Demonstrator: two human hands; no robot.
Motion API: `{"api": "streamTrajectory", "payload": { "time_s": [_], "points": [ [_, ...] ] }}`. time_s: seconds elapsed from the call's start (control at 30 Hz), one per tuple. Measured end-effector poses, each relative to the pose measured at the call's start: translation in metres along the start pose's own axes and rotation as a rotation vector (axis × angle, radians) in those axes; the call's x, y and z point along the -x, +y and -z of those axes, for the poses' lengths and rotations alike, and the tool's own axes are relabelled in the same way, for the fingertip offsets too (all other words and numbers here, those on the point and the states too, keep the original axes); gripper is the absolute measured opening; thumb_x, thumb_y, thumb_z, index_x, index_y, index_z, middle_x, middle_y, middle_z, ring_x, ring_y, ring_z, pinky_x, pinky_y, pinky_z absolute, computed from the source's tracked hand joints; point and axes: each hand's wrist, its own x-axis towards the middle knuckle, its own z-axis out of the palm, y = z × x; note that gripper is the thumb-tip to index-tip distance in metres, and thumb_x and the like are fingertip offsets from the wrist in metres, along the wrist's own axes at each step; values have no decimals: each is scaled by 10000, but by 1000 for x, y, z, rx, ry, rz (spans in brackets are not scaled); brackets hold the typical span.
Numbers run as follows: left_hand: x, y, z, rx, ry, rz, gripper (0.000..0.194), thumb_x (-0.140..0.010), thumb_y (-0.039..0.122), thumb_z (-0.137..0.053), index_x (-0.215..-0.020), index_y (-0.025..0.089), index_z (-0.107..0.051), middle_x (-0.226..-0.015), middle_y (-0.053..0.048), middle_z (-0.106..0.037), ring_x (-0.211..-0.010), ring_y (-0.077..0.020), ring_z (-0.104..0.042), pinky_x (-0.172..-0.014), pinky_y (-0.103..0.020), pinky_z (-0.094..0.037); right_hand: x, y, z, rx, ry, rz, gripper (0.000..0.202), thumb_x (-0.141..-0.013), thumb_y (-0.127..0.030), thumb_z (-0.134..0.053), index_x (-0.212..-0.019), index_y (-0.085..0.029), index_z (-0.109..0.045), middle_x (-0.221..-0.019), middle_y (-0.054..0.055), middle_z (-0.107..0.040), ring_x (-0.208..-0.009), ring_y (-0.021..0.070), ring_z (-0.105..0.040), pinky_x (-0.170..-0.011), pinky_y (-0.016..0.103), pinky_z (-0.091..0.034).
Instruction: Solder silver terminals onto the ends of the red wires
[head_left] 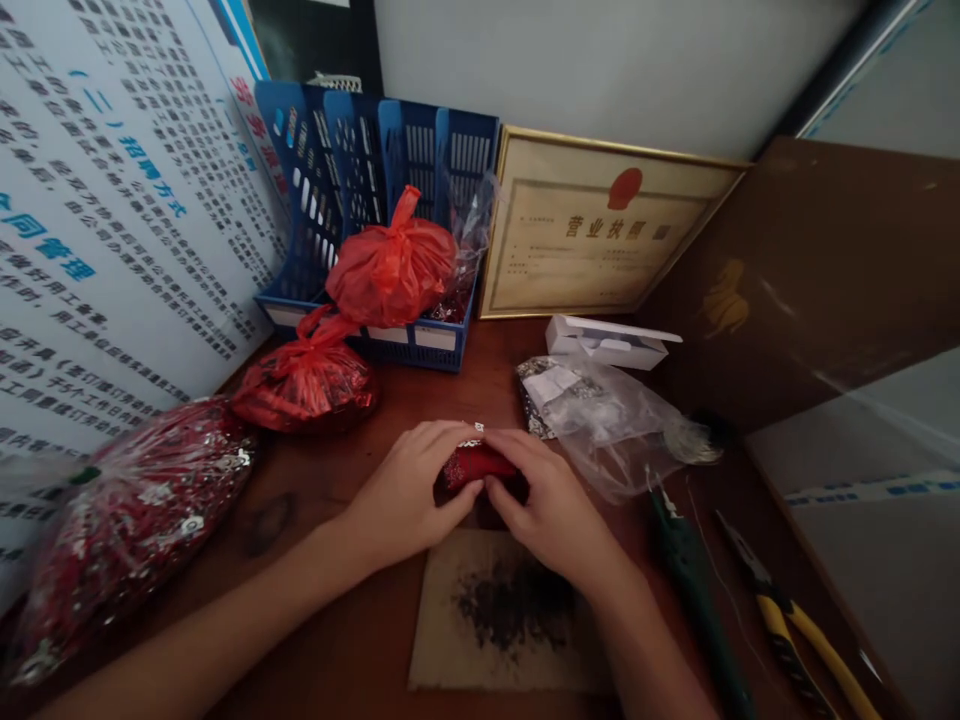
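Note:
Between both hands is a small red pouch-like piece with a fine pale pattern and a whitish, silvery trim along its top. My left hand grips its left side, thumb in front and fingers curled over the top. My right hand grips the right side the same way, and the two thumb tips nearly meet. The fingers hide much of the piece's edges. Just below the hands lies a tan board with a black, scorched-looking patch in its middle.
Left stand a clear bag of red and silvery pieces and a tied red bag. Another red bag rests in a blue file rack. Right are a clear plastic bag, white box, green-handled tool and yellow-black pliers.

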Motion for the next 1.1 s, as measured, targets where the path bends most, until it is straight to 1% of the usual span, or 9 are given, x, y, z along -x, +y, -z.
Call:
{"api": "streamTrajectory", "payload": {
  "time_s": [0.1, 0.43, 0.63, 0.73, 0.8, 0.83, 0.93, 1.0, 1.1],
  "points": [
    [-3, -15, -7, 58, -6, -1, 348, -1000, 224, -669, -1346, 228, -641, -1294, -61, -753, -1181, -247, -697, -1048, -433, -542, 5, 7, -11, 9, 65, 34, 310, -998, -95, -633, -1270, -123, -781, -1291, 155, -771, -1190, 259, -710, -1062, 432, -586],
    [7, -33, -17, 54, 71, -57, 288, -1030, 282, -679, -1317, 301, -656, -1289, 6, -767, -1173, -194, -723, -1051, -350, -557, 9, -2, -13, 132, 85, 33, 307, -1028, -91, -629, -1293, -117, -781, -1279, 104, -795, -1110, 274, -675, -999, 423, -609],
    [7, -39, -17, -7, 68, -67, 303, -1042, 409, -671, -1327, 308, -647, -1280, -4, -766, -1146, -228, -729, -1033, -382, -564, 14, -34, 3, 164, 161, 1, 379, -1013, -125, -641, -1384, -143, -715, -1328, 115, -745, -1175, 257, -684, -1022, 392, -589],
    [7, -39, -17, -30, 60, -56, 321, -1044, 450, -675, -1331, 311, -647, -1293, -10, -765, -1156, -236, -729, -1041, -380, -566, 55, -50, 32, 208, 387, -90, 309, -1014, -172, -653, -1314, -221, -709, -1094, 61, -767, -979, 204, -714, -827, 322, -587],
    [6, -39, -18, -41, 68, -55, 315, -1042, 453, -677, -1317, 301, -650, -1283, -16, -769, -1140, -236, -737, -1039, -375, -572, 100, -44, 52, 432, 605, -307, 139, -1003, -254, -707, -1136, -271, -746, -972, 40, -759, -859, 213, -718, -732, 330, -554],
    [6, -38, -18, -44, 72, -55, 310, -1043, 453, -673, -1309, 295, -652, -1277, -21, -771, -1132, -236, -740, -1035, -372, -575, 124, -35, 60, 551, 648, -432, 149, -998, -349, -733, -1119, -263, -755, -975, 60, -765, -858, 247, -728, -736, 367, -553],
    [5, -37, -18, -55, 69, -56, 301, -1043, 458, -660, -1283, 276, -662, -1267, -35, -774, -1127, -242, -747, -1037, -379, -581, 180, 1, 68, 762, 564, -607, 565, -971, -730, -629, -1083, -195, -775, -1021, 137, -786, -944, 382, -756, -801, 508, -568],
    [5, -37, -17, -63, 62, -51, 306, -1038, 464, -656, -1272, 267, -670, -1267, -40, -776, -1129, -246, -751, -1046, -384, -585, 195, 20, 63, 766, 573, -635, 709, -964, -806, -562, -1098, -148, -790, -1039, 174, -779, -972, 415, -748, -863, 571, -563],
    [6, -39, -16, -63, 50, -31, 334, -1034, 466, -652, -1299, 265, -671, -1284, -34, -774, -1139, -246, -754, -1068, -383, -585, 189, 30, 50, 738, 554, -666, 693, -955, -769, -619, -1171, -134, -792, -1061, 186, -762, -1026, 416, -717, -935, 587, -546]
  ]
}}
